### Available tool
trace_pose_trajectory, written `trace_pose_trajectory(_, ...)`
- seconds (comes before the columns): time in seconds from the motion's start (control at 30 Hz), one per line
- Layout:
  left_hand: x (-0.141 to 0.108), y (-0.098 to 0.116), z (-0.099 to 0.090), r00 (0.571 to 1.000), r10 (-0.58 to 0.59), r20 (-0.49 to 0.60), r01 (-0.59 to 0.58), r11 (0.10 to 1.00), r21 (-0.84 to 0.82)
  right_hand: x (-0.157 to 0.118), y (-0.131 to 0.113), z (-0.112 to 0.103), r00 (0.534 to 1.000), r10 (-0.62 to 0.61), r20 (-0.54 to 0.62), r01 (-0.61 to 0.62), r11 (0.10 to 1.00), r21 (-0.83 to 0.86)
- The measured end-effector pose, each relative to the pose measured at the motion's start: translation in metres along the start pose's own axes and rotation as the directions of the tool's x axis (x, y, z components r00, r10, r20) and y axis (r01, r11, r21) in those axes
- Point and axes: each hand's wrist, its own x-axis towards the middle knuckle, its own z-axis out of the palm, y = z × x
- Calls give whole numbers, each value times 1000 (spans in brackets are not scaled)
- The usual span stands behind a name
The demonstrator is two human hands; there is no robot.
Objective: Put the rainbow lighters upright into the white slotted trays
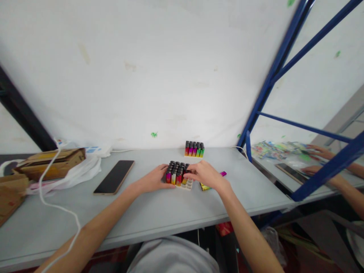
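A white tray (pixel 188 186) on the grey table (pixel 159 212) holds several colourful lighters (pixel 176 173) with black tops. My left hand (pixel 155 179) rests against the tray's left side, fingers on the lighters there. My right hand (pixel 205 174) reaches over the tray's right part, its fingertips pinched at a lighter at the tray's right edge. Loose lighters, one yellow (pixel 205 187) and one pink (pixel 223 173), lie just right of my right hand.
A second batch of lighters (pixel 194 149) stands by the wall. A black phone (pixel 114 177) lies to the left, beside a white bag (pixel 82 170), cardboard boxes (pixel 48 162) and a white cable (pixel 57 206). A blue rack frame (pixel 265 93) separates another person's hands (pixel 320 151) at the right.
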Motion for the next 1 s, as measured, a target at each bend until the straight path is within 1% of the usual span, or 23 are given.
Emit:
trace_pose_trajectory(0.1, 0, -1, 1, 1000, -9, 9, 9, 1000, -1, 1, -6, 3, 999, 50, 19, -47, 993, -111)
trace_pose_trajectory(0.23, 1, -3, 1, 1000, -21, 12, 21, 1000, 8, 3, -10, 10, 997, 61, 47, -55, 992, -112)
trace_pose_trajectory(0.33, 1, -4, 2, 1000, -6, 10, 6, 1000, 10, 6, -9, 14, 989, 149, 18, -143, 973, -179)
trace_pose_trajectory(0.37, 1, -4, 2, 1000, -2, 12, 2, 1000, 9, 6, -8, 15, 983, 183, 19, -175, 964, -201)
trace_pose_trajectory(0.4, 1, -4, 2, 1000, 1, 14, -1, 1000, 9, 5, -6, 15, 978, 204, 43, -191, 961, -200)
trace_pose_trajectory(0.47, 0, -4, 2, 1000, 1, 15, -1, 1000, 9, 2, 1, 11, 969, 203, 141, -187, 975, -118)
trace_pose_trajectory(0.53, 0, -4, 2, 1000, -2, 13, 2, 1000, 8, -5, 14, 2, 961, 171, 219, -178, 984, 17)
trace_pose_trajectory(0.6, 0, -5, 2, 1000, -3, 19, 3, 1000, 10, -13, 30, -9, 965, 179, 190, -197, 977, 82)
trace_pose_trajectory(0.63, 0, -5, 1, 1000, -5, 23, 5, 1000, 12, -18, 38, -15, 962, 205, 180, -224, 971, 89)
trace_pose_trajectory(0.7, 0, -4, 0, 999, -20, 31, 19, 1000, 21, -26, 55, -22, 941, 269, 205, -289, 955, 70)
trace_pose_trajectory(0.8, 1, -2, -1, 998, -46, 46, 44, 999, 31, -31, 75, -23, 889, 317, 331, -349, 936, 40)
trace_pose_trajectory(0.87, 1, -1, -2, 998, -35, 47, 34, 999, 26, -29, 83, -20, 866, 323, 381, -354, 935, 12)
trace_pose_trajectory(0.9, 1, -1, -2, 999, -25, 40, 24, 999, 22, -27, 86, -18, 866, 321, 384, -346, 938, -5)
trace_pose_trajectory(1.0, 0, -1, -1, 1000, -14, 10, 14, 1000, 17, -22, 90, -11, 890, 293, 349, -305, 952, -23)
